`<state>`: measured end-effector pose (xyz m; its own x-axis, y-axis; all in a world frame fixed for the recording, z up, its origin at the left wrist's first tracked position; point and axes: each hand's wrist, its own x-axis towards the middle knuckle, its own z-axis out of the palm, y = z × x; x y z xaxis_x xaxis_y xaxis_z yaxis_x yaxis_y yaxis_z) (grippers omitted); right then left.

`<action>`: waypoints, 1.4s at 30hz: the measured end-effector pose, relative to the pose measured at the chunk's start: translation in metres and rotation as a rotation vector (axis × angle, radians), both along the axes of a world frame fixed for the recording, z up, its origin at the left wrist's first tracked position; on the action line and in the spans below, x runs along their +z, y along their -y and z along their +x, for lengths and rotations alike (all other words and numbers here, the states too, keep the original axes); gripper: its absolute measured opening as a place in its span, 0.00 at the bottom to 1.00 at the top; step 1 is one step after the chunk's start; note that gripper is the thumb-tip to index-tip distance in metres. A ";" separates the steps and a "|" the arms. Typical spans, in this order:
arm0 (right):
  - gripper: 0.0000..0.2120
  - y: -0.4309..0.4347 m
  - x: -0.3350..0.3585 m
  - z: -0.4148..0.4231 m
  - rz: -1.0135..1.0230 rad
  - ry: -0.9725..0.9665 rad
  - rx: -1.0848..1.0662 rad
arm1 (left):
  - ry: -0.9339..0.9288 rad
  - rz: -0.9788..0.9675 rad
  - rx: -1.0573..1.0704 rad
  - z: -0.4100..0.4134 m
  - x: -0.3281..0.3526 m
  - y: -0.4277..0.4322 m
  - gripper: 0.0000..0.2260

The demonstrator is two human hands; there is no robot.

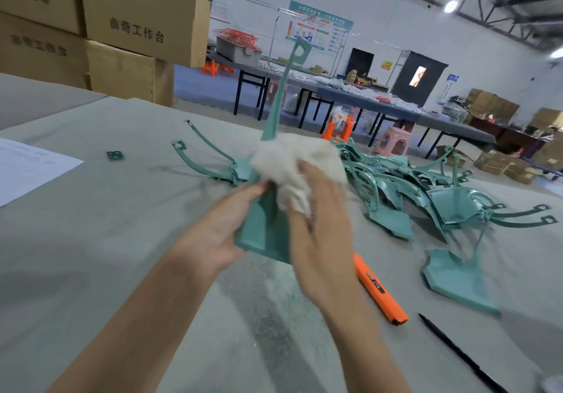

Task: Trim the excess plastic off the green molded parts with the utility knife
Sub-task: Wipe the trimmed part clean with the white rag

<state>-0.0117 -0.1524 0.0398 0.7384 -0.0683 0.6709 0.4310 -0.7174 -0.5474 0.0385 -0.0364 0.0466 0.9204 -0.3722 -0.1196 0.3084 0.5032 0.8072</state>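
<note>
Part (262, 231) is held upright above surface (91, 240) by its flat base, left hand (219, 228) grip closed round it. Rag (292, 161) is bunched in right hand (320, 225) grip and pressed on part. Knife (377, 292) is left lying just beside right forearm.

Risks:
- knife knocked by forearm; blade state cannot be told
- part's thin arm bent by hard rubbing
- base slipped from 1-handed hold

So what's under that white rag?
The green part, gripped by the left hand; its long arm rises behind the rag. The right hand holds the rag against it, hiding the part's middle.
</note>
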 end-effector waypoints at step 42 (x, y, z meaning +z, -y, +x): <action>0.13 0.042 0.017 -0.034 0.700 -0.407 0.358 | 0.340 0.158 0.234 -0.006 0.008 -0.005 0.10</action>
<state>-0.0457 -0.1947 0.0563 0.9665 -0.0834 0.2429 0.2421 -0.0199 -0.9701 0.0326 -0.0313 0.0541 0.9746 -0.1510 0.1656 -0.0953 0.3899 0.9159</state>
